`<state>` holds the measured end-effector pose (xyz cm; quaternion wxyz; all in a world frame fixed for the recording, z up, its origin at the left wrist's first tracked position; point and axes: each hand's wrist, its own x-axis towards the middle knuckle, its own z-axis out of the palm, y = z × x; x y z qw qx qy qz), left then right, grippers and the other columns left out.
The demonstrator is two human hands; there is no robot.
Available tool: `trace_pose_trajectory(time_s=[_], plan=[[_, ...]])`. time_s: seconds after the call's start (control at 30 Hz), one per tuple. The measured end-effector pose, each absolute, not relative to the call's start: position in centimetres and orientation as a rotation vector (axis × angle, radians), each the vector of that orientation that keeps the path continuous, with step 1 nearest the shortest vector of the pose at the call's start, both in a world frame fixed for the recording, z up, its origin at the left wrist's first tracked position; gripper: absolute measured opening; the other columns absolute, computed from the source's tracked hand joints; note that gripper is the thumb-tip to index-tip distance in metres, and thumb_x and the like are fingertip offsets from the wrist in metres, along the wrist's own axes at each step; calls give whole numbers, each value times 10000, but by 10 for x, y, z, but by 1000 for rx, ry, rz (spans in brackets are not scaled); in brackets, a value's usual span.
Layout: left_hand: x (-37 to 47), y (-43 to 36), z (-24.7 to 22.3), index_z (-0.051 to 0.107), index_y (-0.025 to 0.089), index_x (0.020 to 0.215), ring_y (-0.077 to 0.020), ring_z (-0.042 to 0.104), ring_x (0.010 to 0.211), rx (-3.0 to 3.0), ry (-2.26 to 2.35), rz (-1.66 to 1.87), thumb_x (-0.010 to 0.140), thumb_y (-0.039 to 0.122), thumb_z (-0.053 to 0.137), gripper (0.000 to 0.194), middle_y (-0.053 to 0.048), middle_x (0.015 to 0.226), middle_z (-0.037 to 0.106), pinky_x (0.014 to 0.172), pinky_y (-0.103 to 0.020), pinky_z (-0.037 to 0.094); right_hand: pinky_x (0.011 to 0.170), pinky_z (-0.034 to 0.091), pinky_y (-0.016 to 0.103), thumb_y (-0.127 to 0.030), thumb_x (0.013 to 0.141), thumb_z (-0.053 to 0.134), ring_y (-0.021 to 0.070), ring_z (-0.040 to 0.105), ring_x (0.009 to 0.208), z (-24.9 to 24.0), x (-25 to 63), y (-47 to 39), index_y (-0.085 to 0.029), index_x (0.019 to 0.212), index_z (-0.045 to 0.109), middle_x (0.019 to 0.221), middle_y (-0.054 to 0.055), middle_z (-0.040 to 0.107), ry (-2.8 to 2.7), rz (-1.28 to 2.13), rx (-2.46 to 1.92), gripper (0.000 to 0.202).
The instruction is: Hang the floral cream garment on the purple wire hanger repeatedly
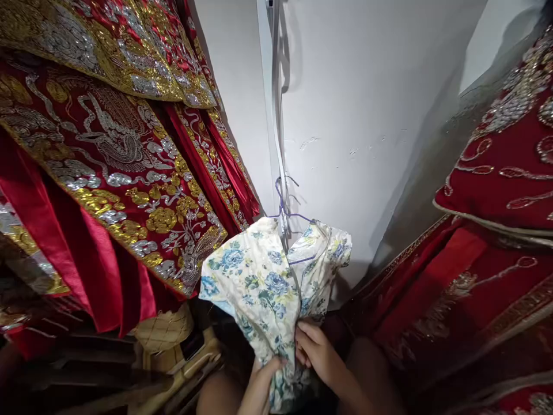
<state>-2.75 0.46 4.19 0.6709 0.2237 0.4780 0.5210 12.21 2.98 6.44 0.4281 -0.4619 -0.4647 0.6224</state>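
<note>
A short-sleeved white dress (263,282) with blue and yellow flowers is on a thin purple hanger (281,208) in front of the wall, its neckline open. My right hand (317,353) pinches the dress's front edge at about waist height, fingers closed on the cloth. Lower and to the left, my left hand (264,377) grips the cloth with the thumb on top; its other fingers are hidden behind the fabric. The dress bunches between both hands, and its hem is out of sight.
Red gowns with gold and silver embroidery (129,150) hang at the left. More beaded red garments (496,190) hang at the right. Behind is a white wall (354,115) with a vertical strip (276,104). A wooden chair (181,374) with a padded seat stands low at the left.
</note>
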Motion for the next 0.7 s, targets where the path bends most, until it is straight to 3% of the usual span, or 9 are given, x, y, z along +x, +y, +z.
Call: trace_pose_trajectory(time_s=[0.13, 0.37, 0.47, 0.53, 0.7], plan=[[-20, 10, 23, 678, 157, 1224, -390, 590, 1239, 475, 1017, 1157, 597, 411, 849, 697, -143, 1167, 725, 1105, -500, 409, 408, 217, 241, -798, 785, 529, 88, 324, 403, 65, 114, 36, -221, 677, 470, 467, -77, 363, -1156, 1450, -1129, 591], [6, 7, 31, 674, 164, 1256, -372, 444, 1396, 611, 1149, 1117, 606, 473, 845, 739, -148, 1266, 690, 1211, -474, 259, 480, 272, 257, -637, 862, 582, 123, 333, 486, 43, 152, 47, -219, 967, 507, 546, -90, 357, -1170, 1032, -1268, 438], [17, 1, 46, 661, 170, 1274, -341, 391, 1438, 699, 1152, 1061, 649, 463, 814, 707, -134, 1326, 659, 1235, -453, 197, 517, 260, 264, -608, 890, 557, 121, 312, 534, 50, 169, 47, -222, 828, 489, 597, -77, 316, -1243, 992, -1235, 397], [20, -1, 48, 651, 161, 1286, -338, 412, 1425, 703, 1120, 1050, 680, 464, 786, 691, -138, 1350, 643, 1226, -459, 226, 556, 288, 266, -587, 908, 544, 127, 348, 585, 55, 175, 43, -223, 732, 456, 639, -57, 329, -1294, 977, -1238, 413], [15, 1, 38, 652, 165, 1282, -323, 490, 1370, 675, 1061, 1062, 716, 397, 767, 623, -131, 1330, 658, 1204, -464, 287, 578, 302, 270, -590, 951, 471, 137, 345, 612, 59, 175, 26, -235, 698, 374, 653, -49, 311, -1320, 1131, -1207, 446]])
